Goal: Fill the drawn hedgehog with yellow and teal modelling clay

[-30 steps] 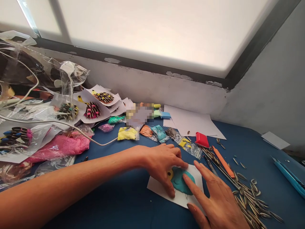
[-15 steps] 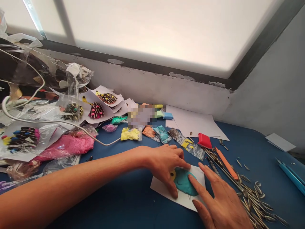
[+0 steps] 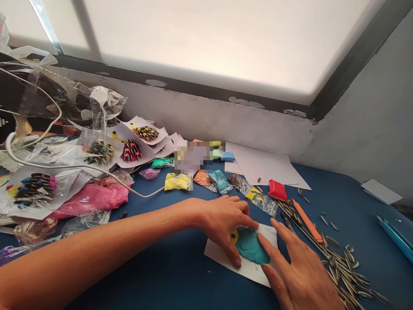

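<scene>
A flattened piece of teal clay [image 3: 253,245] lies on a small white paper card [image 3: 222,256], with a yellow clay bit and a dark dot at its left end. Pencil strokes show on the card below it. My left hand [image 3: 226,221] arches over the card's left part, thumb and fingers spread and resting on the paper around the clay. My right hand [image 3: 298,267] comes in from the lower right with its fingers apart. Its index fingertip touches the clay's right edge, and the thumb tip rests close to the lower right edge.
Sunflower seeds [image 3: 343,267] lie heaped at the right beside an orange tool [image 3: 306,219] and a red clay packet [image 3: 277,190]. Several clay bags, such as a yellow one [image 3: 177,181], line the back. Seed-covered hedgehog cards [image 3: 130,150] and plastic wrap crowd the left.
My right thumb has moved up and inward to the clay's lower right edge, and the index finger has shifted slightly right. My left hand stays in place.
</scene>
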A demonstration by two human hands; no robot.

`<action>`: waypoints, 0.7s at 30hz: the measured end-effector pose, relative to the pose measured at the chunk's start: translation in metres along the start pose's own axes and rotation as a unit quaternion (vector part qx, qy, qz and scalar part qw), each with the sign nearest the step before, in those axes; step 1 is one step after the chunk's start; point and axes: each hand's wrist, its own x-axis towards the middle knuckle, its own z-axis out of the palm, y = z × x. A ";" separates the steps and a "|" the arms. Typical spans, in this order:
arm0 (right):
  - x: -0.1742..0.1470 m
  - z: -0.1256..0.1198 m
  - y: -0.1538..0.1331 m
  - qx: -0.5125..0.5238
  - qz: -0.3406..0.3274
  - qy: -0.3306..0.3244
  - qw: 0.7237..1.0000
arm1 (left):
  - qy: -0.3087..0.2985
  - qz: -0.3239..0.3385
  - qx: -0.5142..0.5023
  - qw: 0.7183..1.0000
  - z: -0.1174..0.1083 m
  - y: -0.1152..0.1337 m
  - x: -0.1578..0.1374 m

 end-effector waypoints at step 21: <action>0.006 -0.001 -0.007 0.035 0.005 0.005 0.999 | -0.042 -0.012 -0.033 0.998 -0.009 -0.003 -0.002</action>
